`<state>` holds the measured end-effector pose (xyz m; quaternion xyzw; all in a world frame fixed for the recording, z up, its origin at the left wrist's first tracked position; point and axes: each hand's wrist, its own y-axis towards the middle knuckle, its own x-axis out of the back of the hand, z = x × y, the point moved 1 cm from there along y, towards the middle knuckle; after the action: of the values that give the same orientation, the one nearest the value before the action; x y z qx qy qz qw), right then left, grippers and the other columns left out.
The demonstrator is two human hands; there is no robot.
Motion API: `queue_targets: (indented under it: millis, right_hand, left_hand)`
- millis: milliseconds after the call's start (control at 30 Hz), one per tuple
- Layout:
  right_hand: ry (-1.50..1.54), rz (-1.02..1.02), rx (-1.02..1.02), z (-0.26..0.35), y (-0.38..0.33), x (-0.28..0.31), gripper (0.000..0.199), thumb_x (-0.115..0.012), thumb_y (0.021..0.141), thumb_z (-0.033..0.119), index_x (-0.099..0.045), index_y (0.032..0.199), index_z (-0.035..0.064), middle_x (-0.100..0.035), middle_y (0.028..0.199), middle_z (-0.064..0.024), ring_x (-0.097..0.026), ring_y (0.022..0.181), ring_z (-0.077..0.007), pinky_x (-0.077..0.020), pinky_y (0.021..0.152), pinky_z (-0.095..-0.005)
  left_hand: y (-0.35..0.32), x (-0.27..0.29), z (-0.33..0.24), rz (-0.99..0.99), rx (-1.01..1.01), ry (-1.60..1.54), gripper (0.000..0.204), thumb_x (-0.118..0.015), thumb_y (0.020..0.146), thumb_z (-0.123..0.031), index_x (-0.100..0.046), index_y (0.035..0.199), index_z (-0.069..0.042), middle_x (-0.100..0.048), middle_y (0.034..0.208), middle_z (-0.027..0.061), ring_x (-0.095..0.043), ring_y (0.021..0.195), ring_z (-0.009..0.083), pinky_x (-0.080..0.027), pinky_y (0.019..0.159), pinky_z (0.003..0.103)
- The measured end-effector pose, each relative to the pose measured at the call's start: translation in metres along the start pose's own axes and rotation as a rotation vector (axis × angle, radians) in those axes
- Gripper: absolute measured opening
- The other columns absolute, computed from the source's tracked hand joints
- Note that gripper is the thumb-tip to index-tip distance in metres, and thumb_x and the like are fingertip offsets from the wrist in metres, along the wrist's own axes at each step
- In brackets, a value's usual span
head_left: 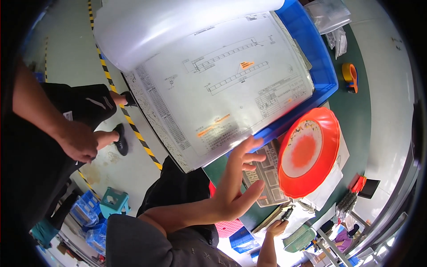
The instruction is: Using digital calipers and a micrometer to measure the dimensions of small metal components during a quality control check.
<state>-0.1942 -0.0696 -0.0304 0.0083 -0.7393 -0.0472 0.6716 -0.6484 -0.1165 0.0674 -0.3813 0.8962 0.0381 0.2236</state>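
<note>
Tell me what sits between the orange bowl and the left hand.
In the head view, a grey printed card lies between the orange bowl and the left hand.

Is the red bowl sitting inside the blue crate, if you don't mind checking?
No, the red bowl rests on the green table beside the blue crate, outside its wall.

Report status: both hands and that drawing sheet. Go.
Left hand open, fingertips at the laminated drawing sheet edge. Right hand low, pinching a small dark object. Orange bowl beside sheet.

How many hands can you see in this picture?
3: the left hand open under the drawing sheet, the right hand low down, another person's hand at left.
</note>
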Motion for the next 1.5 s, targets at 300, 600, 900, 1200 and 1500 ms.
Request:
queue_targets:
  millis: [300,600,900,1200,1500]
  right_hand:
    - [-0.020,-0.006,-0.002,0.001,-0.001,0.002,0.038,-0.033,0.077,0.040,-0.044,0.083,0.0035,-0.051,0.073,-0.0214,-0.049,0.065,-0.0434,-0.0341,0.054,-0.0515]
    - [-0.039,-0.032,0.002,0.004,-0.001,0.002,0.036,-0.034,0.077,0.038,-0.043,0.082,0.0035,-0.051,0.072,-0.0215,-0.049,0.064,-0.0435,-0.0335,0.053,-0.0516]
    - [-0.038,-0.035,0.021,0.008,0.000,0.006,0.039,-0.032,0.078,0.041,-0.043,0.082,0.0039,-0.051,0.072,-0.0209,-0.048,0.063,-0.0435,-0.0338,0.053,-0.0515]
    - [-0.054,-0.017,0.002,0.007,-0.001,0.005,0.037,-0.033,0.077,0.039,-0.043,0.084,0.0041,-0.052,0.073,-0.0212,-0.049,0.063,-0.0436,-0.0340,0.053,-0.0521]
    - [-0.068,-0.040,0.002,0.007,-0.001,0.006,0.041,-0.032,0.078,0.043,-0.043,0.083,0.0046,-0.052,0.073,-0.0206,-0.049,0.063,-0.0433,-0.0342,0.053,-0.0520]
  left_hand:
    - [0.068,0.096,-0.056,-0.162,-0.506,1.158,0.033,-0.054,0.069,-0.004,-0.050,0.102,0.000,-0.053,0.095,0.0147,-0.052,0.085,0.0313,-0.042,0.073,0.035]
    - [0.088,0.111,-0.048,-0.157,-0.366,1.233,0.035,-0.051,0.067,-0.003,-0.050,0.102,-0.005,-0.049,0.079,0.0090,-0.050,0.073,0.0263,-0.041,0.063,0.035]
    - [0.092,0.108,-0.048,-0.144,-0.365,1.315,0.035,-0.052,0.065,-0.003,-0.053,0.100,-0.006,-0.047,0.077,0.0084,-0.050,0.070,0.0255,-0.041,0.060,0.035]
    - [0.093,0.110,-0.047,-0.144,-0.450,1.368,0.035,-0.053,0.065,-0.002,-0.054,0.100,-0.006,-0.046,0.077,0.0082,-0.049,0.068,0.0246,-0.041,0.057,0.034]
    - [0.093,0.108,-0.045,-0.144,-0.495,1.389,0.035,-0.054,0.064,-0.001,-0.054,0.098,-0.005,-0.044,0.077,0.0079,-0.049,0.066,0.0238,-0.041,0.056,0.033]
